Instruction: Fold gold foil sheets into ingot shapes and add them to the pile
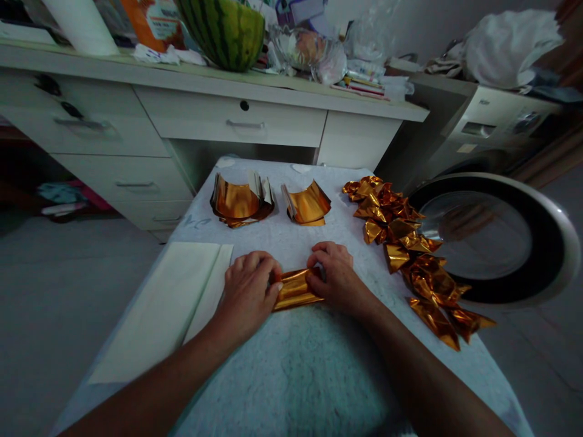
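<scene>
A folded strip of shiny gold foil paper (297, 289) lies flat in the middle of the cloth-covered table (291, 370). My left hand (252, 288) pinches its left end between thumb and fingers. At the right end, my right hand (334, 273) grips the same strip, fingers curled. Beyond my hands are two stacks of curved gold foil sheets, a larger stack (237, 200) on the left and a smaller stack (310, 203) beside it. Folded gold foil pieces (396, 230) are heaped along the table's right side.
Pale paper sheets (159, 297) lie by my left forearm. A white desk (204, 115) with drawers stands behind the table, bearing a cut watermelon (223, 30) and clutter. To the right, a washing machine's round door (494, 237) hangs open close to the table edge.
</scene>
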`<state>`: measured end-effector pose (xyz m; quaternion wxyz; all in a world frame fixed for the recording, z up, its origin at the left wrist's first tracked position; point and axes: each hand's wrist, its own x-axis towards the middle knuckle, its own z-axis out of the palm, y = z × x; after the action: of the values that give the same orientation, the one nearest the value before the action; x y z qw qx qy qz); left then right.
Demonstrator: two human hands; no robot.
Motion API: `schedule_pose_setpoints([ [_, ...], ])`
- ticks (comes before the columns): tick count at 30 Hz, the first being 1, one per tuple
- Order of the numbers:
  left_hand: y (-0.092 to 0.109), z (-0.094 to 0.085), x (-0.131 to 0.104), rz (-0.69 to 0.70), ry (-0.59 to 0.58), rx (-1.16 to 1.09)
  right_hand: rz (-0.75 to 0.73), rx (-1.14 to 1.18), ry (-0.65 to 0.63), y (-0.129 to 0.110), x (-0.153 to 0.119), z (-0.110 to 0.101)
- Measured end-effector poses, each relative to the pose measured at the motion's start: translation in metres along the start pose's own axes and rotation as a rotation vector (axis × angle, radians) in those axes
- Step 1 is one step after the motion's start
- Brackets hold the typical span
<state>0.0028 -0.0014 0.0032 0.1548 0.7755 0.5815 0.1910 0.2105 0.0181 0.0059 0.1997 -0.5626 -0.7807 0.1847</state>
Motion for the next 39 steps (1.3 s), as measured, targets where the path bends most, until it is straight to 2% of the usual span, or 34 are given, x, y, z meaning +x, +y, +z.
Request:
schedule_pose_setpoints([
  [15, 0.000, 0.002, 0.003, 0.005, -0.001, 0.006, 0.004, -0.045, -0.021, -0.006, 0.002, 0.000],
  [22, 0.000, 0.000, 0.001, 0.108, -0.030, -0.204, -0.073, 0.081, -0.049, -0.005, -0.003, -0.008],
  [28, 0.002, -0.003, -0.002, -0.018, 0.003, -0.440, -0.018, 0.325, -0.060, -0.003, -0.007, -0.013],
  [32, 0.003, -0.005, -0.003, -0.071, -0.032, -0.583, -0.033, 0.466, -0.115, -0.004, -0.009, -0.014],
  [39, 0.005, -0.010, -0.001, -0.155, -0.035, -0.664, -0.016, 0.617, -0.160, -0.006, -0.008, -0.019],
])
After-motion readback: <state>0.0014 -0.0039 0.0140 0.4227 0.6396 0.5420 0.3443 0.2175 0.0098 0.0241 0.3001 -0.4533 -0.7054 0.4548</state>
